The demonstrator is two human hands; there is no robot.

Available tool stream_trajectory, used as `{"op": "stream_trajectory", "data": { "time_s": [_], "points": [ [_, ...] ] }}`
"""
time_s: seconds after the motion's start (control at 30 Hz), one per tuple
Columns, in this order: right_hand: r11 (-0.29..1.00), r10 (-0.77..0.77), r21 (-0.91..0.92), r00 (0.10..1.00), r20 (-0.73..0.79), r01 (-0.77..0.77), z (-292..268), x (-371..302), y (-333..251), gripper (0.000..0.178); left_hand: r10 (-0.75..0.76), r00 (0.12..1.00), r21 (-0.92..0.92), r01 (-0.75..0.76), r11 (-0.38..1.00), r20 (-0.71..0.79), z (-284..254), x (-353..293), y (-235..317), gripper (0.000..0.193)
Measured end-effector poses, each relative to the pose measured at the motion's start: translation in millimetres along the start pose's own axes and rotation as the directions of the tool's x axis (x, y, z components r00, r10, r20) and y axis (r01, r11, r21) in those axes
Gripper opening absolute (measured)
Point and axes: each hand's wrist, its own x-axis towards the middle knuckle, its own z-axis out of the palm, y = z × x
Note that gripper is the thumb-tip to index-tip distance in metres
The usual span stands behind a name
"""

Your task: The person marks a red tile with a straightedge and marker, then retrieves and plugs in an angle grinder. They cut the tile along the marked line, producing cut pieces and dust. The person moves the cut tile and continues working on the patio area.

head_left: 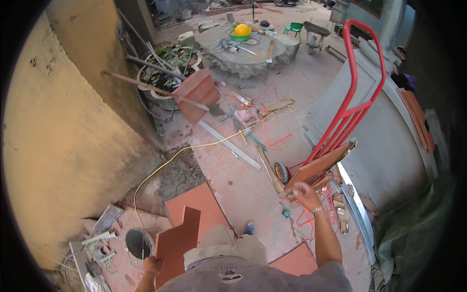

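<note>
My left hand (152,265) is closed on the left edge of a terracotta floor tile (178,248), which stands tilted beside my leg and has a notch cut from its upper corner. Just past that tile, another terracotta tile (197,207) lies flat on the floor. My right hand (306,195), with a band at the wrist, is raised in front of the tiles (318,164) leaning on a red hand truck (346,109). Its fingers are curled; whether anything is in them, or whether they touch the tiles, I cannot make out.
A dark bucket (139,243) stands left of the tile I hold. A yellow cord (194,145) crosses the floor toward a power tool (246,116). Red straps and cardboard scraps (342,214) lie right. A stone table (238,51) bears a yellow helmet (242,30).
</note>
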Motion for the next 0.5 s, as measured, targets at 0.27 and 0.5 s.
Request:
{"op": "stream_trajectory", "data": {
  "time_s": [0.27,0.5],
  "points": [
    [0.352,-0.93,0.621,0.186,0.317,0.7,95,184,-389,0.117,-0.061,0.993,-0.38,0.096,0.92,0.104,67,9,118,0.034],
    [0.229,-0.973,0.902,0.067,0.22,0.366,166,311,-482,0.105,-0.152,0.963,-0.397,0.232,0.888,0.222,62,124,218,0.032]
  ]
}}
